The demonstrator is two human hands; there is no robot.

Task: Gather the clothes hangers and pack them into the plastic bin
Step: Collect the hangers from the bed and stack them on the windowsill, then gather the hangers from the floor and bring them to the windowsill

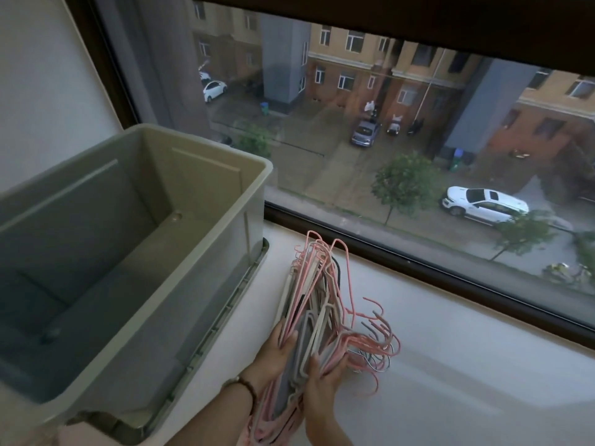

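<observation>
Plastic bin [209, 142] stands open and empty at the left of the white sill [450, 365], mouth up, likely set close so the load has little way to travel. Clothes hangers [315, 294] in pink, grey and white lie just beside it as one squared stack. Their hooks [376, 339] all turn right, probably so they nest and go in together. Left hand [277, 352] and right hand [322, 378] clamp the stack's near end from either side, fingers curled round the wires to stop it fanning. A dark band [246, 384] circles the left wrist.
</observation>
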